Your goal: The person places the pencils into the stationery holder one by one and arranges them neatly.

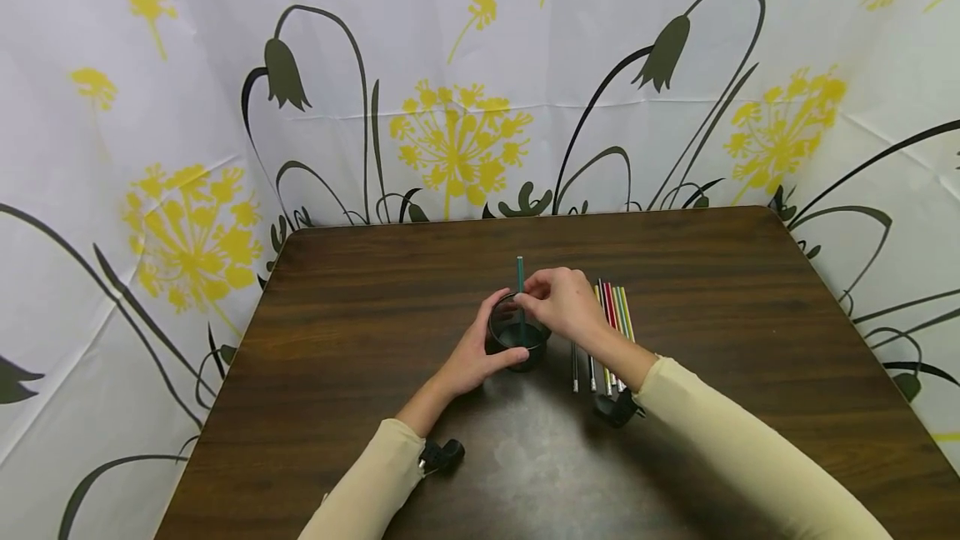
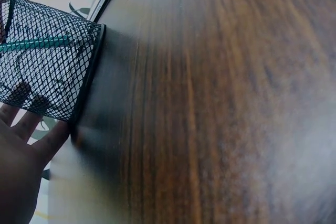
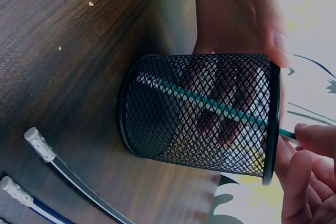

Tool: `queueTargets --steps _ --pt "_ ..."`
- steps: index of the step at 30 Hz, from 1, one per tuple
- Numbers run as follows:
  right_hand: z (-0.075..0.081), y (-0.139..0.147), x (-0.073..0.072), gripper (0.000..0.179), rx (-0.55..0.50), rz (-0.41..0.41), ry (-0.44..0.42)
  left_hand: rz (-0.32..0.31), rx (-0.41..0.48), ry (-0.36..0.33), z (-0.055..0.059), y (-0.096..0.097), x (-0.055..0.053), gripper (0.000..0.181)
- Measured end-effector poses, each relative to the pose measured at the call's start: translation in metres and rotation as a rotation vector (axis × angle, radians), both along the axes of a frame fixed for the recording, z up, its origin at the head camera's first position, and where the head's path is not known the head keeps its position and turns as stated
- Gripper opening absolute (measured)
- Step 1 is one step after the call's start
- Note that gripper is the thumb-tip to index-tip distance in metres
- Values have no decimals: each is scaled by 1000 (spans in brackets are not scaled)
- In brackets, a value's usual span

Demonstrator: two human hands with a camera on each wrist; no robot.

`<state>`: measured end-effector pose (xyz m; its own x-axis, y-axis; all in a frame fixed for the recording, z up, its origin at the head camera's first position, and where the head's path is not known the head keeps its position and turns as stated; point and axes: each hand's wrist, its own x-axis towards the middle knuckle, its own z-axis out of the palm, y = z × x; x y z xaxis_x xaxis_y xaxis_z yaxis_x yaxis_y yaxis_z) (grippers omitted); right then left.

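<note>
A black mesh pencil cup (image 3: 226, 156) stands upright on the table. My left hand (image 1: 474, 357) holds it, with the thumb at its near side and the fingers around the far side. A teal pencil (image 1: 521, 273) is upright inside the cup, its pale lower end close to the base and its upper part above the rim. My right hand (image 1: 564, 303) pinches this pencil just over the rim, between thumb and fingers. Right of the cup lie several pencils in a row, among them a black pencil (image 1: 575, 369) and a red pencil (image 1: 611, 302), partly hidden by the right forearm.
The dark wood table (image 1: 360, 315) reaches back to a white curtain (image 1: 480, 40) printed with yellow and grey-green flowers. A wrist camera (image 1: 617, 411) hangs beneath the right forearm, close to the pencils. Small pale crumbs (image 3: 91, 4) lie on the wood.
</note>
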<state>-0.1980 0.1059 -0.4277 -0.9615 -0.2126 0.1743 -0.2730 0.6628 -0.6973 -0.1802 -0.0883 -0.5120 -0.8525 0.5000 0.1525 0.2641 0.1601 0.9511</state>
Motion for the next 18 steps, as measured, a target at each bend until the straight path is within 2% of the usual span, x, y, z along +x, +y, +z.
queueTargets --steps 7,13,18 --pt "1 -5 -3 18 52 -39 12 -6 14 30 -2 0 -2 85" --pt "-2 -6 -5 18 71 -61 8 -6 1 17 -2 1 -2 85" --pt "-3 -8 -7 21 84 -46 -1 -6 4 19 -1 0 -1 85"
